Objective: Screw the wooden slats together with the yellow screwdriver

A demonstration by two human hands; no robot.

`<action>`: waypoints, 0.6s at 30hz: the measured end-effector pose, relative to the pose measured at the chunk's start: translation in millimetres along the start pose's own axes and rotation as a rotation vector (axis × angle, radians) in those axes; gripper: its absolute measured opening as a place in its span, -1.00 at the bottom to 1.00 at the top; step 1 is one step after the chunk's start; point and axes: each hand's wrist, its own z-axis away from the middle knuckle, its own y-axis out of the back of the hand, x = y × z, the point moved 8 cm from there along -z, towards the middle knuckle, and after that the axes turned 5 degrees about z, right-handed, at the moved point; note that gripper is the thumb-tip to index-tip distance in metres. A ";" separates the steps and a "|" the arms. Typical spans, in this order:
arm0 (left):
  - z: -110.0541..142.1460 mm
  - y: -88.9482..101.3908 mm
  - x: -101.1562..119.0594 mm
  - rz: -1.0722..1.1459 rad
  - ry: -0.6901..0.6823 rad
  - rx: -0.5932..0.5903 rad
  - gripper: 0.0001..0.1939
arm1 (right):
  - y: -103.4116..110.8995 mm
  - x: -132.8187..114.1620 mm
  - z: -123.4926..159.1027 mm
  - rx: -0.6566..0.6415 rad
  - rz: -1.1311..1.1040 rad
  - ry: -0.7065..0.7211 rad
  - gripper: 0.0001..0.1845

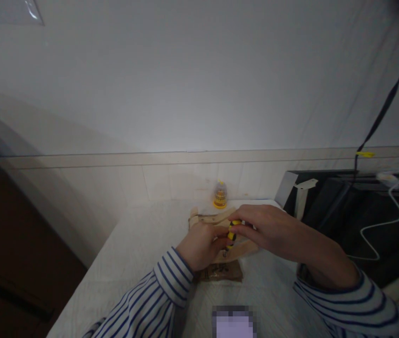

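Note:
A short yellow-and-black screwdriver (232, 234) is tilted over some light wooden strips (236, 253) in the middle of the table. From above, my right hand (266, 230) pinches the top of its handle between thumb and fingers. My left hand (202, 241) is closed round its lower part, by the wood. The strips look joined into a frame, with small dark dots like screws or holes along one far strip (213, 218). Beneath the frame, near me, lies a brown packet (222, 271) with dark contents I cannot make out. The screwdriver's tip is hidden.
A clear cone-shaped case with a yellow base (220, 196) stands behind the wood, near the wall. A white cloth covers the table (114, 263). A blurred-out purple object (234, 324) lies at the front. Dark panels (326, 211) and a white cable (379, 226) are at right.

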 end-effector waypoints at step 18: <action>-0.2 -1.3 -22.2 0.262 0.217 0.144 -0.85 | 8.9 -6.2 0.7 0.007 -0.153 -0.007 -0.64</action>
